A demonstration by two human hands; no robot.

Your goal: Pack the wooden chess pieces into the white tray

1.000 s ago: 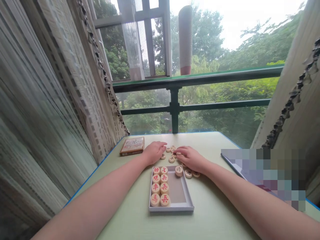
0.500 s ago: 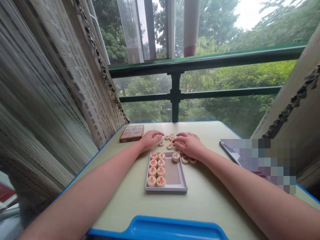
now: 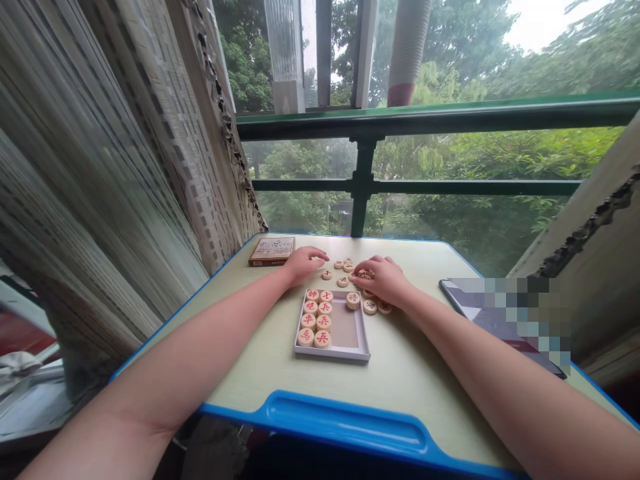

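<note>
My left hand (image 3: 303, 265) hovers at the far left of the loose xiangqi pieces, thumb and fingers apart, holding nothing. Close to its fingertips lies a round wooden piece (image 3: 327, 275). Over the right part of the loose pieces, my right hand (image 3: 383, 278) has bent, parted fingers; several pieces show under and between them, and its palm hides others. Between my forearms sits a shallow white box (image 3: 333, 354). Two columns of red-marked pieces (image 3: 324, 323) fill its left side, stacked. One dark-marked piece (image 3: 353, 301) is in its upper right corner.
A flat brown printed box (image 3: 273, 249) lies at the table's far left. On the right is a dark tablet-like device (image 3: 457, 300), partly blurred out. The table (image 3: 270, 333) has a blue edge with a molded tray (image 3: 345, 421) in front. Curtains and a green railing surround it.
My view has shifted slightly. The fingers of my right hand have bent in more over the loose pieces. My left hand stays near the left pieces; those in the white box look unchanged.
</note>
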